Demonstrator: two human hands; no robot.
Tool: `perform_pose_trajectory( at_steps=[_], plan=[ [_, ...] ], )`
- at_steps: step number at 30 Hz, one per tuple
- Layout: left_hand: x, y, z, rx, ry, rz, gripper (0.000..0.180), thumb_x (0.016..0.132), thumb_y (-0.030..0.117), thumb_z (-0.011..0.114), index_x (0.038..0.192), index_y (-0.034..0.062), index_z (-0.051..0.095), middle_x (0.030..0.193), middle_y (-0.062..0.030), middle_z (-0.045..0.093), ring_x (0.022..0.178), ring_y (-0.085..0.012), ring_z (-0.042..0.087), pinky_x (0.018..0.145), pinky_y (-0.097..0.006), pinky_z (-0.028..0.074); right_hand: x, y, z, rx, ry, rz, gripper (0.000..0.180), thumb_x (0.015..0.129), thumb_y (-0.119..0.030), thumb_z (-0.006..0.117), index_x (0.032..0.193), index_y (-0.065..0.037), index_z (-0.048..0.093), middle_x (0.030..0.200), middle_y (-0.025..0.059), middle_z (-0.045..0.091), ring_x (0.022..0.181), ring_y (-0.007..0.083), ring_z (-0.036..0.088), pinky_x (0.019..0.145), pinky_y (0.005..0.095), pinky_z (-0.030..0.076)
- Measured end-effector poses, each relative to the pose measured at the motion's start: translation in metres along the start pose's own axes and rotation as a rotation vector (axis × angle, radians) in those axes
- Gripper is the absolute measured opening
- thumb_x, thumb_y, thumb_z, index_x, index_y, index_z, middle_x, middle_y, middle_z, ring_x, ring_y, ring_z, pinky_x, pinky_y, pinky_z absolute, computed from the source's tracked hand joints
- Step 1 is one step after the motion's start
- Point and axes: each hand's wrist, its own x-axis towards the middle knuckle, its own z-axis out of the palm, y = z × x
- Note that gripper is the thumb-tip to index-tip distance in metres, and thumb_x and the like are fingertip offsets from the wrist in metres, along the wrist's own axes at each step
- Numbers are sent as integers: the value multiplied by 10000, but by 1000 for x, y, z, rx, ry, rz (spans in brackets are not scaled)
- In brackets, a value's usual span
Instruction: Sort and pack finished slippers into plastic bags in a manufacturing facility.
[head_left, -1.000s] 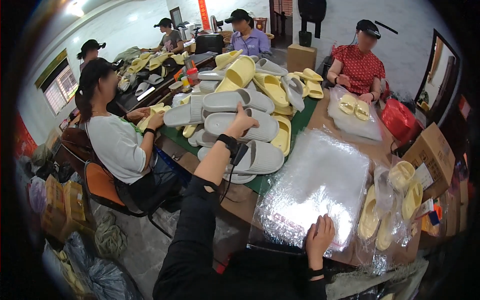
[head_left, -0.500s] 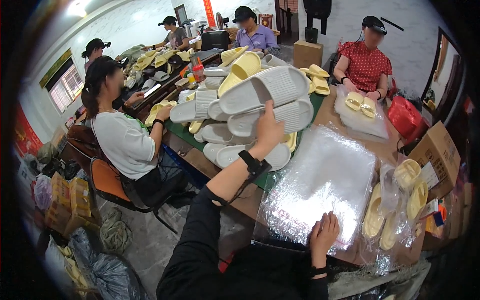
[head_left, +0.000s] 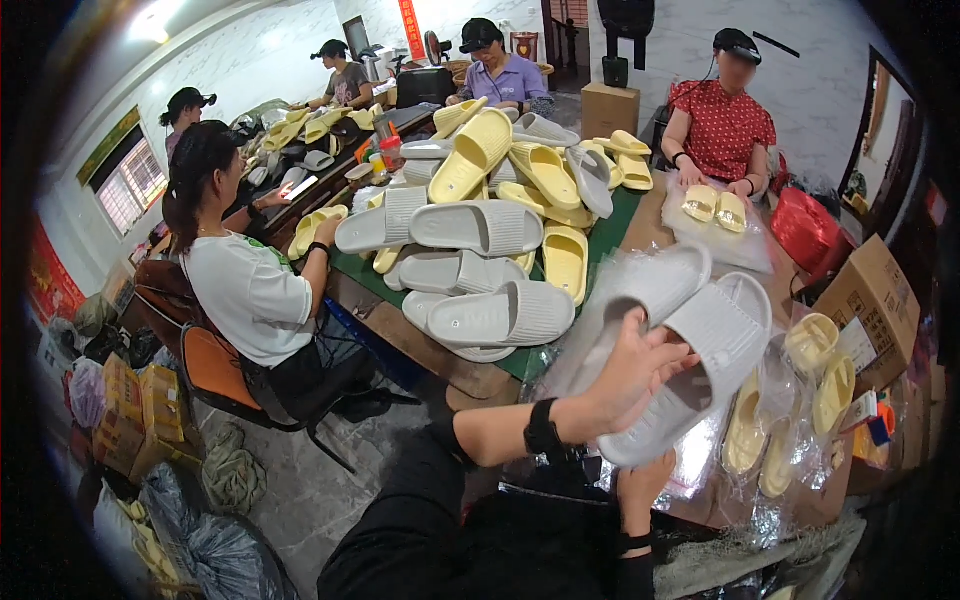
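Fingers (head_left: 668,362) of the left hand (head_left: 630,375) curl closed over a pair of grey slide sandals (head_left: 690,340), gripping both, soles outward, above the near edge of the counter (head_left: 440,365). The right hand (head_left: 640,490) sits just below, mostly hidden by the sandals; whether it grips anything cannot be told. Beneath them lies a clear plastic bag (head_left: 700,450), with bagged yellow sandals (head_left: 790,420) just to the right beside a cardboard box (head_left: 875,295). Farther up the counter, a heap of grey and yellow sandals (head_left: 490,220) rises between three seated workers.
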Motion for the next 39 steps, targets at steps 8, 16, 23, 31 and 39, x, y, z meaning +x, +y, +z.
perform_pose_trajectory(
  at_steps=[8, 16, 23, 31, 39],
  plan=[
    [15, -42, -6, -377, -87, -177, 989, 854, -113, 437, 1382, 153, -356, 1537, -206, -59, 1264, -324, 451, 1043, -358, 424, 0, -12, -4, 214, -75, 159, 530, 795, -264, 649, 1224, 22, 530, 1227, 245, 551, 1171, 423, 473, 1009, 530, 323],
    [-16, -73, -25, 923, -784, -132, 291, 918, 118, 516, 1194, 27, 532, 1081, -151, 626, 906, -232, 633, 798, -325, 488, -9, 8, 3, 92, -32, 67, 460, 794, -221, 630, 1182, 13, 551, 1253, 224, 514, 1200, 401, 439, 1023, 507, 300],
    [-74, -61, -85, 1512, -674, -148, 210, 861, 132, 583, 1032, 9, 582, 943, -202, 622, 914, -359, 603, 771, -408, 475, 2, 0, 1, 31, 74, -26, 483, 769, -210, 638, 1186, 16, 546, 1216, 210, 532, 1187, 377, 455, 1006, 501, 319],
    [-85, -85, -114, 1854, -384, 347, 392, 793, 131, 639, 1144, -20, 550, 1261, -247, 485, 1195, -434, 440, 997, -502, 353, 8, -6, -9, 108, 107, 23, 473, 774, -176, 629, 1182, 45, 537, 1216, 210, 541, 1183, 367, 469, 993, 487, 342],
    [-72, -99, -122, 2026, -289, 340, 355, 815, 217, 636, 1138, 74, 604, 1283, -216, 476, 1257, -461, 356, 1020, -583, 264, -6, 3, -6, 234, 307, 39, 278, 727, -43, 612, 998, 17, 631, 1078, 180, 597, 1031, 357, 545, 900, 449, 413]
  ],
)
